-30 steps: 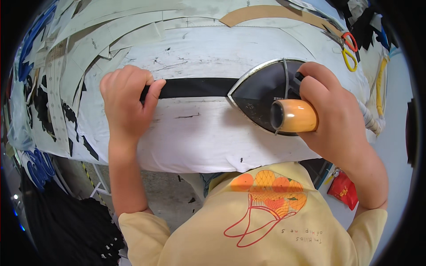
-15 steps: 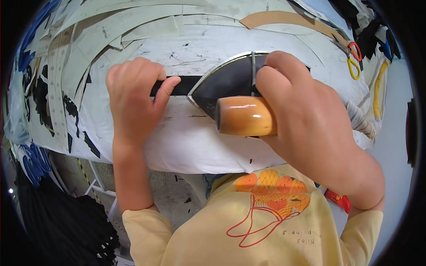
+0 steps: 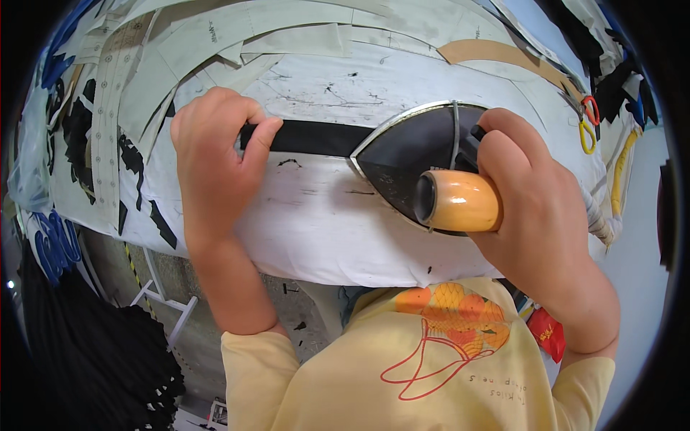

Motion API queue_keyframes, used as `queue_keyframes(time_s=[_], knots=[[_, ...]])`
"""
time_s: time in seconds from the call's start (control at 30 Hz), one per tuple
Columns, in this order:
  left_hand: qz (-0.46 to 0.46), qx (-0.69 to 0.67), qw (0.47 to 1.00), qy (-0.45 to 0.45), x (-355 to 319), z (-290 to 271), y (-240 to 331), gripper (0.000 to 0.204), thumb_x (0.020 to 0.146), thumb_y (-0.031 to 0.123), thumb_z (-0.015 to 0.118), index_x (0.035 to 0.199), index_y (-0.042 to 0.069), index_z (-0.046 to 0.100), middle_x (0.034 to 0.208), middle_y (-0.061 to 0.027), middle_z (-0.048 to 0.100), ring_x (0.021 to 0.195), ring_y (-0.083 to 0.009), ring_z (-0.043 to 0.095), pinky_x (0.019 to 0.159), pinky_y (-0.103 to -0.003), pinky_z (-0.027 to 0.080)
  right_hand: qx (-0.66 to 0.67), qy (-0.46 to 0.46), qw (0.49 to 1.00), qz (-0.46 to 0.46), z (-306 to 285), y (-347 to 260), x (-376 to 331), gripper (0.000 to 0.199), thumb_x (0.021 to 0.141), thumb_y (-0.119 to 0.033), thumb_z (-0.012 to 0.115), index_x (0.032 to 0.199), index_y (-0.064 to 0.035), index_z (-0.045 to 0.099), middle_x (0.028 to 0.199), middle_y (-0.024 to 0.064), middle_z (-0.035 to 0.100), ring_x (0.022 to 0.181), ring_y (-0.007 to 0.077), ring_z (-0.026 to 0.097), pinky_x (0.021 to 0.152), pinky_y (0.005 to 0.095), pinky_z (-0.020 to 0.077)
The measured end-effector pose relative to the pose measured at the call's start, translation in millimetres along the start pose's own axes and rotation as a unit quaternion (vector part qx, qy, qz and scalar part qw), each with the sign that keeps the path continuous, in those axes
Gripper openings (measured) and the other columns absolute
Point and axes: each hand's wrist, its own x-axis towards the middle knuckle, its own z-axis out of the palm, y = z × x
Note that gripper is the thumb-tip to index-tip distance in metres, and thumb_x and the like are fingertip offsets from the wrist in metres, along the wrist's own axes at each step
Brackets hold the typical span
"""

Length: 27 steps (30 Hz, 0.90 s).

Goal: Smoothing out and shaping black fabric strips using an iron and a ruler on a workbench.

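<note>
My left hand (image 3: 219,158) is closed, pinching the left end of a black fabric strip (image 3: 320,137) between thumb and fingers. The strip runs rightward, flat over the white padded surface, and passes under the tip of an iron (image 3: 410,151). That iron has a dark pointed body with a silvery rim and a glossy orange-brown wooden handle (image 3: 467,201). Around the handle my right hand (image 3: 535,179) is wrapped, hiding its right part. The iron rests on the strip; the strip's far end is hidden beneath it and my hand.
Overlapping paper patterns (image 3: 287,18) cover the far and left parts of the table, with a brown curved pattern piece (image 3: 496,54) at the far right. Scissors with red and yellow handles (image 3: 588,136) lie nearby. Black scraps (image 3: 162,224) are at the left; black cloth (image 3: 93,330) hangs below.
The iron has slid to the right along the strip, exposing more of it between the iron and my left hand. My left hand still grips the strip's end.
</note>
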Motion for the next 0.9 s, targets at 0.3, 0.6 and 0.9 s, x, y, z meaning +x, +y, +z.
queue_keyframes(time_s=[0.3,0.6,0.9], knots=[[-0.013,0.006,1.0,0.008,-1,-3,1,0.019,0.077,0.018,0.076,0.074,0.01,0.059,0.076,-0.0009,0.056,0.078,-0.0233,0.054,0.082,-0.038,0.036,0.009,-0.046,0.999,-0.006,-9,-23,17,0.033,0.07,-0.006,0.077,0.092,-0.0059,0.052,0.113,0.0122,0.059,0.077,0.0377,0.061,0.065,0.0425,0.0508],[-0.015,-0.005,0.999,0.047,-5,-5,-7,0.017,0.076,0.015,0.075,0.078,0.011,0.059,0.079,-0.0002,0.058,0.079,-0.0236,0.055,0.082,-0.038,0.037,-0.02,-0.035,0.999,-0.014,2,-51,37,0.033,0.071,-0.002,0.073,0.09,-0.0036,0.046,0.094,0.0138,0.054,0.07,0.0408,0.058,0.059,0.0456,0.0474],[-0.018,-0.028,0.998,0.054,-9,-5,-19,0.013,0.077,0.012,0.073,0.079,0.011,0.06,0.081,-0.0008,0.059,0.08,-0.0248,0.055,0.081,-0.038,0.037,-0.002,-0.016,1.0,-0.018,5,-51,35,0.036,0.069,-0.003,0.076,0.088,-0.0038,0.045,0.104,0.0129,0.058,0.07,0.0404,0.057,0.06,0.0452,0.0466]])
